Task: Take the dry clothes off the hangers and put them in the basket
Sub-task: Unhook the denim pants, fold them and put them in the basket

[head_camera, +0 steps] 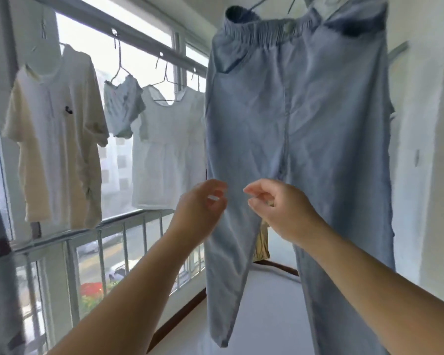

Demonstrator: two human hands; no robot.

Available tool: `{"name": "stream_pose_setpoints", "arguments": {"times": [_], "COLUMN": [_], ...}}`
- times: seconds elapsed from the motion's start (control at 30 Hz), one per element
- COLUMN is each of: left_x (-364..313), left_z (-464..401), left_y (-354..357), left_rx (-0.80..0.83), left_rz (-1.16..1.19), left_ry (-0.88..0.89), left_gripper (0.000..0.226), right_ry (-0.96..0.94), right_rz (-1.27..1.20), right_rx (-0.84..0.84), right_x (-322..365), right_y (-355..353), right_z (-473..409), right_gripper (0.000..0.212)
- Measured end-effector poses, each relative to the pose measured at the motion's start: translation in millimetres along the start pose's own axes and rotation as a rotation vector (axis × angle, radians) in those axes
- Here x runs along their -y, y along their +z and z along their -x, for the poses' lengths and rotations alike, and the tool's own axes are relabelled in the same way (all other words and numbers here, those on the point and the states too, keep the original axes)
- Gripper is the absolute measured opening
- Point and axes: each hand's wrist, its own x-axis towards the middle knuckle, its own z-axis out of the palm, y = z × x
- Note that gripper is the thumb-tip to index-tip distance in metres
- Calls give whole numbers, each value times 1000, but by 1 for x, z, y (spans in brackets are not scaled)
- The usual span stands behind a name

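A pair of light blue jeans [305,119] hangs from a wire hanger [260,2] at the top right, filling the right half of the view. My left hand [200,203] and my right hand [280,208] are raised in front of the jeans' thigh area, a little apart. Their fingers are loosely curled and hold nothing. Whether the fingertips touch the fabric is unclear. Along the rail to the left hang a cream t-shirt [59,134], a small grey-blue garment [123,106] and a white top [167,152]. No basket is in view.
A hanging rail [144,37] runs across the window. Below it stands a metal railing [87,234] with a street beyond. A grey patterned cloth [0,278] hangs at the far left. A white ledge [267,316] lies below the jeans, and a white wall [436,149] stands at the right.
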Motion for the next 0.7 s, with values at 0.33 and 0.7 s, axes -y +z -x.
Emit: {"name": "stream_pose_setpoints", "arguments": {"times": [0.33,0.7], "left_x": [-42,-72], "left_z": [-116,-233], "left_y": [-14,-29], "left_rx": [-127,-354], "left_rz": [-29,-111], "left_ry": [206,484], "left_gripper": [21,40], "right_ry": [-161,-253], "right_rz": [242,626], "right_rx": [-220,-497], "right_x": [25,56], "right_y": [-73,-110], "right_z": [-102,-194], "right_gripper": [21,23]}}
